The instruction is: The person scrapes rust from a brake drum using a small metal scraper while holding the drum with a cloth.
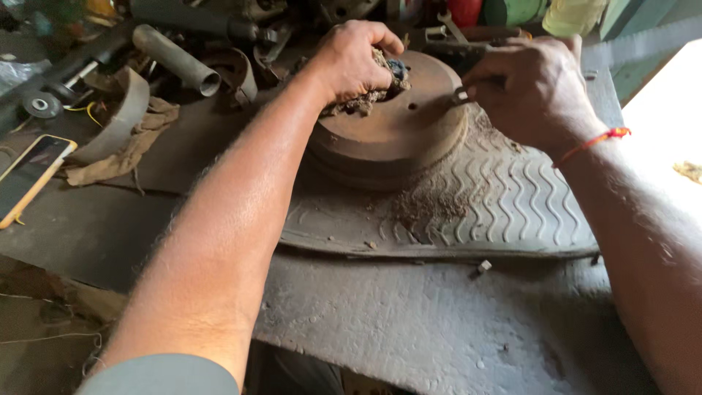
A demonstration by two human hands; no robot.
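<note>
One rusty brake drum (391,121) lies flat, face up, on a strip of worn tyre tread (468,212) that covers the middle of the grey workbench (439,322). The left hand (351,62) sits on the drum at about 11 o'clock from its centre, fingers curled and clamped on a dirty wad of rag (365,99) pressed against the hub area. The right hand (530,91) rests at the drum's 3 o'clock edge, fingers closed on a small metal tool (461,95) whose tip touches the drum face near the rim. A red thread (596,140) circles the right wrist.

Rust-coloured dust (431,205) lies on the tread at 5 o'clock from the drum. A small bolt (481,268) lies just off the tread's near edge, at 6 o'clock. At 9 o'clock from the drum, a curved brake shoe (121,117) rests on a crumpled cloth (131,150), with a phone in a yellow case (31,175) beyond it at the bench edge. A grey metal pipe (175,58) lies at 10 o'clock among mixed parts.
</note>
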